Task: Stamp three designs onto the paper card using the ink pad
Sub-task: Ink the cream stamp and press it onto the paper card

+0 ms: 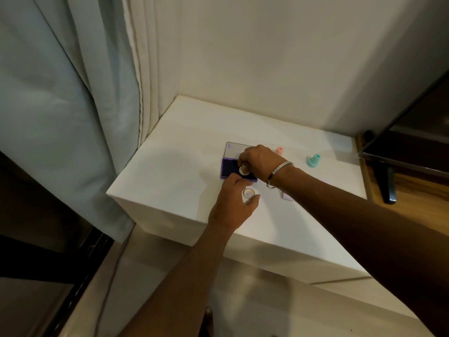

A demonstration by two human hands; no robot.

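Note:
A purple ink pad (228, 169) lies open on the white table (170, 166), its clear lid (232, 149) folded back. My right hand (261, 161) grips a cream stamp (243, 170) and holds it down on the dark pad. My left hand (232, 203) rests at the pad's near edge, with a small round cap (248, 192) pinched between its fingers. Only a corner of the paper card (287, 197) shows; my right forearm hides the remainder. A pink stamp (280, 151) and a teal stamp (313, 160) stand upright to the right.
The table sits in a corner, with a wall behind and curtains (60, 105) on the left. A dark screen on a stand (388, 181) rests on a wooden surface to the right. The table's front edge drops to the floor.

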